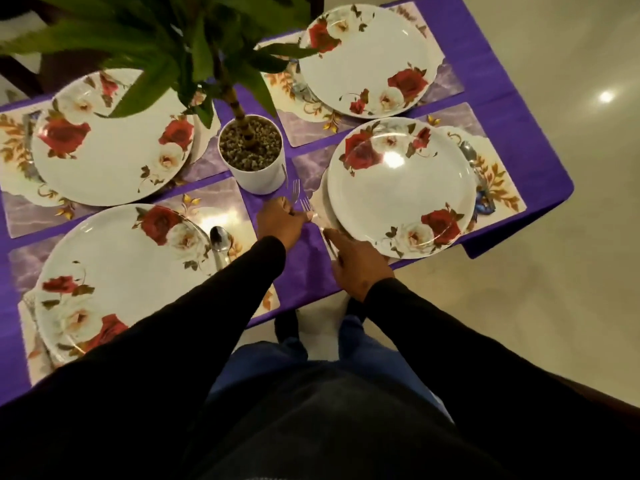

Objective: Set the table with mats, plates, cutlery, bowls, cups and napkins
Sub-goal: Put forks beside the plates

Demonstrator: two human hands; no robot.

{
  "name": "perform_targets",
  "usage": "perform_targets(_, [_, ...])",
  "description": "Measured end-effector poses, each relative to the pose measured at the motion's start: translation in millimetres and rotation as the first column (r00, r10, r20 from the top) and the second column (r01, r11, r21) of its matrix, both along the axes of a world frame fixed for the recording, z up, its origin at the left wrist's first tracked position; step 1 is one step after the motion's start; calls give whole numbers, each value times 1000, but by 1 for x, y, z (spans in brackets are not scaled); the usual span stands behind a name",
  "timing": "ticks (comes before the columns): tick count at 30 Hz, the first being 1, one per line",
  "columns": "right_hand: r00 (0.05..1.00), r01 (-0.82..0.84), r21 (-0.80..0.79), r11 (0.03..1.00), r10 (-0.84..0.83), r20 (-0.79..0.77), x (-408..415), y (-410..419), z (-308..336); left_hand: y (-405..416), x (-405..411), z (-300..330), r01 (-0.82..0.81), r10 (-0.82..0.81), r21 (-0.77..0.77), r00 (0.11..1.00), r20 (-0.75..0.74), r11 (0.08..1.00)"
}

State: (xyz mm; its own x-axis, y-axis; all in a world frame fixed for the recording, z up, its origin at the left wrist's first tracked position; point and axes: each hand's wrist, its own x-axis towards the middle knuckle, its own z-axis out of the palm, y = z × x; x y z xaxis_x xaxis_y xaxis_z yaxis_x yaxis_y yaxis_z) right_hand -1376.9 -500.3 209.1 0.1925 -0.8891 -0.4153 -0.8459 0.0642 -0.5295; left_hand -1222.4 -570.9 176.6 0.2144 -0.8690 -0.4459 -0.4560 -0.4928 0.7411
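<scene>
Several white plates with red roses sit on floral mats across a purple tablecloth (519,140). My left hand (282,225) grips a bunch of forks (298,197), their tines pointing away from me beside the plant pot. My right hand (356,263) lies flat with its fingers on one piece of cutlery (327,242) on the mat, at the left edge of the near right plate (401,188). A spoon (220,242) lies to the right of the near left plate (117,275). Another spoon (469,154) peeks out from behind the near right plate.
A white pot (254,164) filled with pebbles holds a leafy green plant in the table's middle, just beyond my left hand. Two more plates (367,60) (110,140) stand at the far side. The table edge is near my legs, with pale floor tiles to the right.
</scene>
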Motion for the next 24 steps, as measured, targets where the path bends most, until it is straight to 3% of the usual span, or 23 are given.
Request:
perform_targets(5, [982,-184,28,983,185,-47,-22,-12,-14,-12,-15,-3,-7,3,54,996,87,998])
perform_targets(16, [916,-386,91,918,393,-79,-33,-30,-19,-26,-41,-10,-76,59,59,968,244,995])
perform_targets(24, [897,-419,144,897,433,-87,-32,-38,-20,-30,-44,-18,-102,77,81,959,271,992])
